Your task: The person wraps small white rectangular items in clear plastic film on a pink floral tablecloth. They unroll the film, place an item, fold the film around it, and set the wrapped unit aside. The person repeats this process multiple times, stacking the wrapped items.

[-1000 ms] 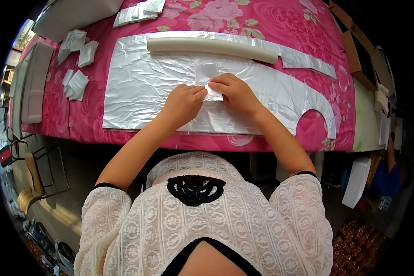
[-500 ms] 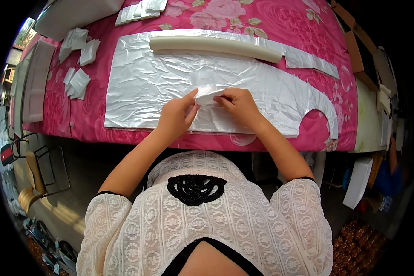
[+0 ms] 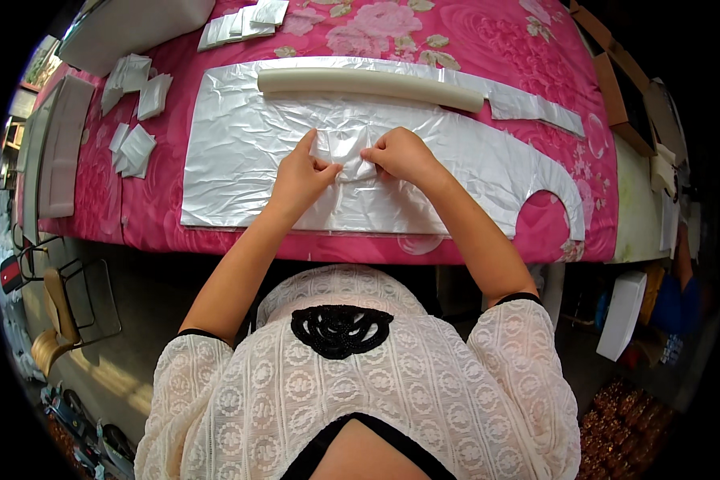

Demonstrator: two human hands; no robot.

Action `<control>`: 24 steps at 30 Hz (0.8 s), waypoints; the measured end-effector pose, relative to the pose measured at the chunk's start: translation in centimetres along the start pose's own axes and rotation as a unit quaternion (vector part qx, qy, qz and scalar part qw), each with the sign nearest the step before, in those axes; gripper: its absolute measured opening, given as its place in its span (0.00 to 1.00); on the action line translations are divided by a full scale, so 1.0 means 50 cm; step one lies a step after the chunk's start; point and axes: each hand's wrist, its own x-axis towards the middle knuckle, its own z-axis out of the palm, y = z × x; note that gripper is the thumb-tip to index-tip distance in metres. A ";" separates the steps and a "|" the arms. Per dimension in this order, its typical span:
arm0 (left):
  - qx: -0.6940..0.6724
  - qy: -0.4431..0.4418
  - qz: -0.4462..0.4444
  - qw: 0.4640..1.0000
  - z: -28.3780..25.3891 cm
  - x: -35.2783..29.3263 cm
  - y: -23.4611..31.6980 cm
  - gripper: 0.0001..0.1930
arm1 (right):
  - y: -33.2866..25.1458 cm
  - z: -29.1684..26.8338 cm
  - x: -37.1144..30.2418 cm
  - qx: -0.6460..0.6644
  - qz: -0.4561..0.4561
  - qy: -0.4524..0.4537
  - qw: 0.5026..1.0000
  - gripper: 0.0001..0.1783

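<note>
A small folded packet of thin, clear-white plastic film [image 3: 350, 149] lies between my hands, over a large sheet of shiny white film [image 3: 248, 152]. My right hand [image 3: 404, 156] pinches the packet's right edge between thumb and bent fingers. At the packet's lower left corner, the thumb of my left hand [image 3: 300, 178] presses on the film; its index finger points away along the left side. A long cream-coloured roll or tube [image 3: 360, 83] lies across the sheet beyond my hands. The big sheet has a rounded cut-out at its right end.
Folded white packets [image 3: 136, 148] lie in small piles on the left, with more [image 3: 244, 22] at the far side. A pink flowered cloth [image 3: 472, 32] covers the table. Cardboard boxes [image 3: 624, 96] stand along the right edge, and a chair [image 3: 60, 308] stands at lower left.
The packet now lies flatter and more spread out between my hands. My right hand has moved slightly away from me and left; my left index finger has stretched farther forward.
</note>
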 end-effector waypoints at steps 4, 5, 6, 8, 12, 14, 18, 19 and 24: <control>0.024 -0.021 -0.033 0.999 -0.008 0.001 0.026 0.38 | 0.011 -0.005 0.021 0.050 0.015 -0.038 0.998 0.21; 0.039 -0.033 -0.046 0.998 -0.011 0.000 0.034 0.38 | 0.013 -0.006 0.024 0.056 0.017 -0.047 0.997 0.21; 0.109 -0.006 0.007 0.994 -0.012 0.002 0.033 0.38 | 0.013 -0.007 0.026 0.057 0.015 -0.046 0.997 0.21; 0.246 0.049 0.111 0.962 -0.008 0.000 0.016 0.38 | 0.016 -0.006 0.027 0.060 0.010 -0.045 0.997 0.21; 0.336 0.057 0.359 0.869 0.022 -0.001 -0.004 0.39 | 0.010 -0.005 0.027 0.036 0.007 -0.040 0.999 0.20; 0.380 0.053 0.358 0.851 0.058 -0.005 0.009 0.39 | 0.011 -0.003 0.029 0.034 0.008 -0.039 0.999 0.20; 0.395 0.016 0.288 0.872 0.081 -0.004 -0.023 0.48 | 0.011 0.004 0.015 0.052 0.018 -0.018 0.998 0.18; 0.392 0.010 0.290 0.873 0.081 -0.002 -0.023 0.49 | 0.009 0.005 0.009 0.050 0.016 -0.007 0.999 0.18; 0.373 -0.005 0.301 0.878 0.074 -0.002 -0.020 0.51 | -0.013 0.008 -0.050 -0.161 -0.041 0.078 0.983 0.14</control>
